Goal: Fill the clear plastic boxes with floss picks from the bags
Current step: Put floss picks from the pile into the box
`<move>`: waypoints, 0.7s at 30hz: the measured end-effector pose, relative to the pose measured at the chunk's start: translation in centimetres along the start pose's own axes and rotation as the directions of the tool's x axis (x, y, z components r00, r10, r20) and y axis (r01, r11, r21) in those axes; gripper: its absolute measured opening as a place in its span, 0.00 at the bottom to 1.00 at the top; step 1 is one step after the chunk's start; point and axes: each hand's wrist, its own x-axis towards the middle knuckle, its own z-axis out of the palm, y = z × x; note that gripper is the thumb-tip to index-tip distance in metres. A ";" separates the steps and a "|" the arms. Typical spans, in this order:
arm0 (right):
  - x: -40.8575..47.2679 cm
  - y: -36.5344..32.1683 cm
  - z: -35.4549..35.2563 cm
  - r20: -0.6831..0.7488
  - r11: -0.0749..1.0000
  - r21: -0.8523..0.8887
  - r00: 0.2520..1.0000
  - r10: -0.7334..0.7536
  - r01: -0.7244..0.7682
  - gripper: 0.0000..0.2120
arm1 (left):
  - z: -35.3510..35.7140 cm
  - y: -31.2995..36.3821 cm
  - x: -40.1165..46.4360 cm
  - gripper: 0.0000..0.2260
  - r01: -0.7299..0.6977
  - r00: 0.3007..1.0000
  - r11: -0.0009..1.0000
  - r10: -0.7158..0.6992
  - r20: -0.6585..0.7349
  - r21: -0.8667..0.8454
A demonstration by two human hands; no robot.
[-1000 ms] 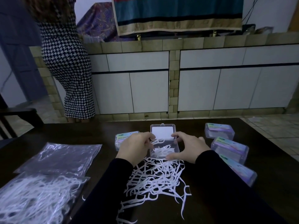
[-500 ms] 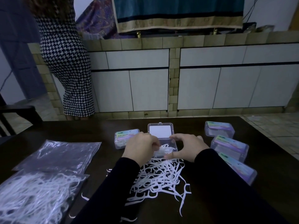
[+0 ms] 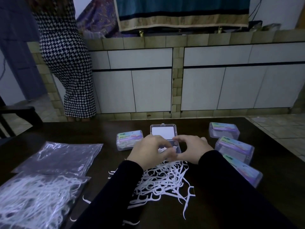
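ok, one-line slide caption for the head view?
Both hands, left hand and right hand, pack floss picks into the open clear box.

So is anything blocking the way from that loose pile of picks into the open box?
Nothing visible does. The box lies open just beyond the pile, lid tipped back; only both hands are at it.

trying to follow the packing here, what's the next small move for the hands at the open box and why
Probably press the picks flat into the open box with the left hand, while the right hand steadies its side. Its lid stands open, white picks show inside under the left fingers, and a loose pile of floss picks still waits just before it.
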 end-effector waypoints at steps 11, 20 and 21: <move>0.0 -0.2 0.1 0.024 0.999 -0.003 0.999 0.040 -0.040 0.41 | -1.5 -1.5 -0.3 0.14 0.148 0.979 0.985 -0.158 0.131 0.083; -1.2 -1.3 -1.0 -0.120 0.985 -0.170 0.991 -0.053 0.033 0.39 | -2.9 -0.9 -1.7 0.08 0.099 0.995 0.992 -0.098 -0.012 0.081; -1.5 -1.6 -1.3 -0.156 0.986 -0.148 0.982 -0.103 0.080 0.34 | -3.3 -1.2 -2.0 0.07 0.064 0.997 0.991 -0.059 -0.046 0.121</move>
